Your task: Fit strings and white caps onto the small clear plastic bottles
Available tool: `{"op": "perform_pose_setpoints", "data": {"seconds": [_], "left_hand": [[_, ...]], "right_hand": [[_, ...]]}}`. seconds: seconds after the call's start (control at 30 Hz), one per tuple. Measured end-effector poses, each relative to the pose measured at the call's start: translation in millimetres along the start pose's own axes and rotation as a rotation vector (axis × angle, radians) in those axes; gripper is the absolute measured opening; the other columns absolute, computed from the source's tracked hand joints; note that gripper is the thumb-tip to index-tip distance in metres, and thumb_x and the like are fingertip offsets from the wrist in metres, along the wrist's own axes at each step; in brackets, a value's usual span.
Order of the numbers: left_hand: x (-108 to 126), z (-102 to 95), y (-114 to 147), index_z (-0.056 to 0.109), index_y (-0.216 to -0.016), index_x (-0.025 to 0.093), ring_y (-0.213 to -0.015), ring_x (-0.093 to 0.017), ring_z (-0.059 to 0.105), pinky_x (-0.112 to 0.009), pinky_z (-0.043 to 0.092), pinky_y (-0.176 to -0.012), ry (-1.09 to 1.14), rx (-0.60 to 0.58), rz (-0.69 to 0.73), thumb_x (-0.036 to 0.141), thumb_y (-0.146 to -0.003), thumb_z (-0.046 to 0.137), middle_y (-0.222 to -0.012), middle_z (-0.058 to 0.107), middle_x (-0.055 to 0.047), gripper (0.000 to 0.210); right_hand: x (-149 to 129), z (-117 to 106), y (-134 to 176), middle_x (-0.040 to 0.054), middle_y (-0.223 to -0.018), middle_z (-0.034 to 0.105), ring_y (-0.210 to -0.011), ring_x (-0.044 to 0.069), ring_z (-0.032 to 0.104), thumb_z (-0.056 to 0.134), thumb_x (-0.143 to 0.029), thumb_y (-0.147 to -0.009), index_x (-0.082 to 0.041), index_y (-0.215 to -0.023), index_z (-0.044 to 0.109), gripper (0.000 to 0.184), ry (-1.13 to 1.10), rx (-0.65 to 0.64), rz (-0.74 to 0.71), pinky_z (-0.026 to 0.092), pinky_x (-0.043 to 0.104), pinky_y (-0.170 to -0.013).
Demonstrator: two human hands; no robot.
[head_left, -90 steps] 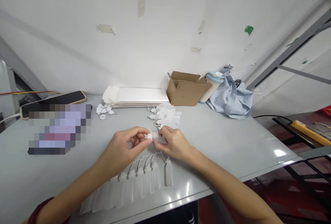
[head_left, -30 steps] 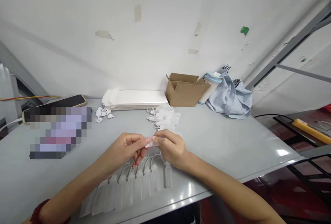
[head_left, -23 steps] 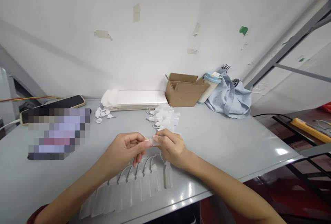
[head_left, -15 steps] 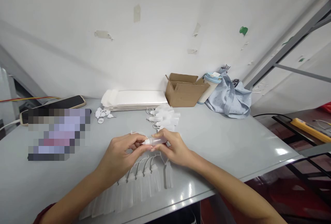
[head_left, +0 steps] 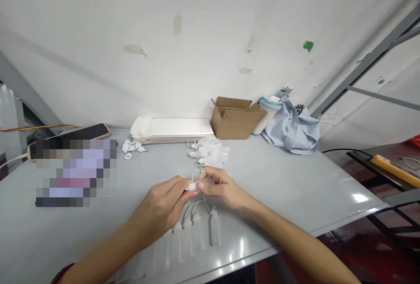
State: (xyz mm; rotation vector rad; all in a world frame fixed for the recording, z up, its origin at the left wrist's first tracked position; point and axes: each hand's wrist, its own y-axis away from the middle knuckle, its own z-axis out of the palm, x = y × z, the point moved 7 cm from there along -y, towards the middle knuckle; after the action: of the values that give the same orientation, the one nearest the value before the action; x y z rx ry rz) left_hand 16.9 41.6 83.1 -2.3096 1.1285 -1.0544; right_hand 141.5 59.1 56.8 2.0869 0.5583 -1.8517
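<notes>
Above the table, a small translucent squeeze bottle lies sideways between my two hands. My right hand is closed around its body, thumb on the near side. At the other end, my left hand pinches the bottle's white cap, its fingers covering the tip. Below my hands is a row of similar bottles with thin white straps at their necks, partly hidden by my left arm. One bottle stands slightly apart at the row's right end. Beyond my hands more bottles lie in a pile.
Small white caps are heaped at the left, near a phone and a pixelated item. Along the wall are flat white boxes, an open cardboard box, a lidded cup and a blue cloth bag.
My left hand has shifted a little right, its fingers closing further over the cap. My right thumb now lies along the bottle's side. The whole view has dropped slightly in the picture.
</notes>
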Motion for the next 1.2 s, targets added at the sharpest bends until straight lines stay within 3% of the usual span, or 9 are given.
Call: {"op": "perform_pose_setpoints", "data": {"seconds": [0.1, 0.23, 0.33, 0.47, 0.73, 0.87, 1.0, 1.1, 1.2], "left_hand": [[-7, -1.2, -2, 0.059, -0.078, 0.017, -0.052, -0.01, 0.043, -0.022, 0.035, -0.05, 0.054, -0.031, -0.121, 0.025, -0.092, 0.045, -0.062, 0.05, 0.002, 0.021], [-21, 5.6, -1, 0.051, -0.063, 0.019, -0.05, -0.01, 0.047, -0.021, 0.037, -0.048, 0.347, -0.199, -0.505, 0.041, -0.092, 0.04, -0.055, 0.05, 0.003, 0.039], [-23, 11.6, 4, 0.048, -0.062, 0.019, -0.05, -0.011, 0.046, -0.021, 0.037, -0.048, 0.492, -0.246, -0.652, 0.048, -0.091, 0.039, -0.053, 0.048, 0.004, 0.042], [-24, 16.8, 6, 0.047, -0.058, 0.019, -0.049, -0.011, 0.046, -0.023, 0.039, -0.052, 0.552, -0.248, -0.696, 0.052, -0.091, 0.035, -0.051, 0.048, 0.004, 0.048], [-25, 6.5, 2, 0.051, -0.06, 0.019, -0.05, -0.012, 0.046, -0.023, 0.038, -0.049, 0.496, -0.233, -0.646, 0.051, -0.089, 0.039, -0.053, 0.048, 0.003, 0.046], [-21, 12.7, 4, 0.05, -0.057, 0.019, -0.045, -0.01, 0.047, -0.021, 0.04, -0.046, 0.557, -0.336, -0.649, 0.048, -0.089, 0.041, -0.05, 0.048, 0.004, 0.044], [-16, 12.5, 1, 0.053, -0.064, 0.019, -0.052, -0.011, 0.052, -0.02, 0.039, -0.048, 0.354, -0.305, -0.453, 0.038, -0.09, 0.042, -0.054, 0.054, 0.003, 0.034], [-16, 11.2, 0, 0.059, -0.076, 0.019, -0.055, -0.012, 0.055, -0.021, 0.043, -0.054, 0.282, -0.248, -0.403, 0.034, -0.089, 0.045, -0.058, 0.058, 0.002, 0.025], [-20, 12.0, -1, 0.06, -0.078, 0.02, -0.058, -0.012, 0.058, -0.021, 0.047, -0.059, 0.425, -0.253, -0.515, 0.038, -0.09, 0.044, -0.061, 0.059, 0.003, 0.027]], "right_hand": [[-4, -1, 0, -0.0069, -0.058, 0.038, -0.049, 0.008, 0.032, 0.057, -0.04, -0.084, -0.018, -0.077, 0.048, 0.025, 0.019, 0.03, -0.037, 0.028, 0.02, -0.046], [-23, -1, 10, 0.0004, -0.074, 0.054, -0.061, 0.011, 0.048, 0.052, -0.023, -0.088, -0.018, -0.092, 0.051, 0.007, 0.511, 0.226, -0.422, 0.04, 0.023, -0.054], [-30, 10, 21, 0.0045, -0.081, 0.057, -0.065, 0.013, 0.052, 0.042, -0.008, -0.086, -0.018, -0.101, 0.049, 0.019, 0.814, 0.3, -0.719, 0.043, 0.023, -0.053], [-31, 17, 27, 0.0064, -0.085, 0.059, -0.063, 0.013, 0.053, 0.038, 0.0, -0.081, -0.018, -0.105, 0.05, 0.032, 0.986, 0.348, -0.868, 0.043, 0.021, -0.05], [-35, 7, 25, 0.0056, -0.079, 0.06, -0.065, 0.014, 0.054, 0.05, -0.019, -0.089, -0.018, -0.097, 0.052, 0.008, 0.758, 0.312, -0.724, 0.046, 0.026, -0.056], [-24, 1, 14, -0.0021, -0.062, 0.052, -0.053, 0.01, 0.044, 0.052, -0.035, -0.089, -0.018, -0.08, 0.053, 0.019, 0.459, 0.221, -0.345, 0.037, 0.024, -0.051], [-5, 1, 6, -0.0069, -0.053, 0.038, -0.046, 0.008, 0.032, 0.056, -0.041, -0.085, -0.019, -0.066, 0.044, 0.031, 0.012, 0.155, -0.001, 0.029, 0.021, -0.044], [-6, -4, 6, -0.0065, -0.054, 0.041, -0.047, 0.008, 0.033, 0.06, -0.041, -0.082, -0.018, -0.068, 0.049, 0.029, 0.024, 0.233, 0.017, 0.028, 0.02, -0.044], [-17, -11, 10, -0.0039, -0.059, 0.049, -0.052, 0.009, 0.04, 0.064, -0.04, -0.08, -0.017, -0.072, 0.056, 0.026, 0.186, 0.344, -0.107, 0.031, 0.021, -0.048]]}}
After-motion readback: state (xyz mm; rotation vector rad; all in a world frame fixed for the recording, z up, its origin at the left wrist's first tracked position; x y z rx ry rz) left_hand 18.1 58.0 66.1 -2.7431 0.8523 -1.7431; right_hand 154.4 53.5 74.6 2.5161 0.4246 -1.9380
